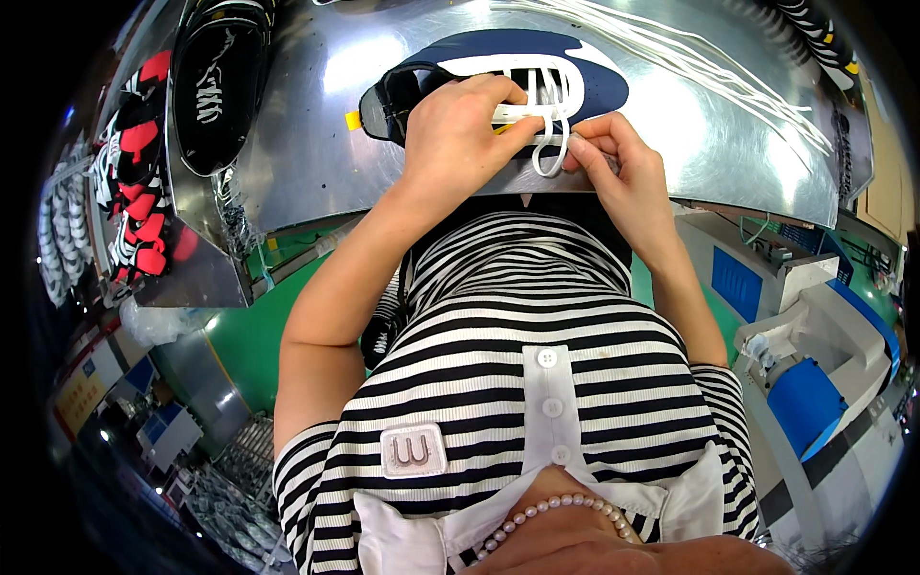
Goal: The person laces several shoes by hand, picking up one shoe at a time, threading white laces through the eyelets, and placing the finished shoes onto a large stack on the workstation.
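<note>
A navy and white shoe [604, 84] lies on the metal table in front of me, its toe toward the right. White shoelace [548, 165] runs across its opening, and a loop hangs over the near side. My left hand [458, 129] is closed on the shoe's near side by the lace holes, thumb and index finger beside the lace. My right hand [621, 163] pinches the shoelace at the right of the loop, its fingertips close together. The shoe's heel is partly covered by my left hand, and a yellow tab [353, 121] sticks out there.
Several loose white laces [709, 72] lie at the back right of the metal table [316, 144]. A black shoe [220, 96] stands in a tray-like space at the left, with red, black and white shoes [139, 192] beyond it. A grey and blue machine [815, 355] stands right.
</note>
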Demonstrator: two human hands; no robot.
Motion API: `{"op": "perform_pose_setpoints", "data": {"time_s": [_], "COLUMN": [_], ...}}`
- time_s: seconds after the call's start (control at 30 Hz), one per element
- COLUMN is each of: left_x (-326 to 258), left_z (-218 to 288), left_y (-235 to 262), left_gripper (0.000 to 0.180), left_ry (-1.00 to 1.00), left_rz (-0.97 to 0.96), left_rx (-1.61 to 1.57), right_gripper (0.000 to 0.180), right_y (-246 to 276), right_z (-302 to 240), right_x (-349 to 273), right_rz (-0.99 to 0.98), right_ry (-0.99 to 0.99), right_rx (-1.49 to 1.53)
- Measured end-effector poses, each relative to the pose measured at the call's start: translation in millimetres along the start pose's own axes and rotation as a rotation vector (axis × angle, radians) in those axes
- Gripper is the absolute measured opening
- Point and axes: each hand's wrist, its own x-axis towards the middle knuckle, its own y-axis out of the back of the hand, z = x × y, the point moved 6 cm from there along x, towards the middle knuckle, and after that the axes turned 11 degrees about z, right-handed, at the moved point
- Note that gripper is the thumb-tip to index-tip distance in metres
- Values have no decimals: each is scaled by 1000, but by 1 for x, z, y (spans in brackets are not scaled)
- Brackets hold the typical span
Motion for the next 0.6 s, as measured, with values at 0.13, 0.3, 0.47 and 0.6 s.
{"op": "perform_pose_setpoints", "data": {"time_s": [0.13, 0.3, 0.47, 0.6], "left_x": [-2, -11, -15, -18], "left_z": [5, 12, 17, 23], "left_y": [1, 4, 6, 10], "left_gripper": [26, 21, 18, 17], "left_ry": [-69, -165, -262, -335], "left_rz": [29, 46, 75, 72], "left_rx": [-16, -101, -123, -72], "right_gripper": [14, 16, 18, 17], "right_y": [-2, -8, -28, -12], "right_z": [3, 4, 10, 2], "right_x": [3, -2, 7, 6], "right_rz": [-10, 42, 17, -99], "right_ry": [-2, 6, -173, -108], "right_rx": [-24, -79, 96, -67]}}
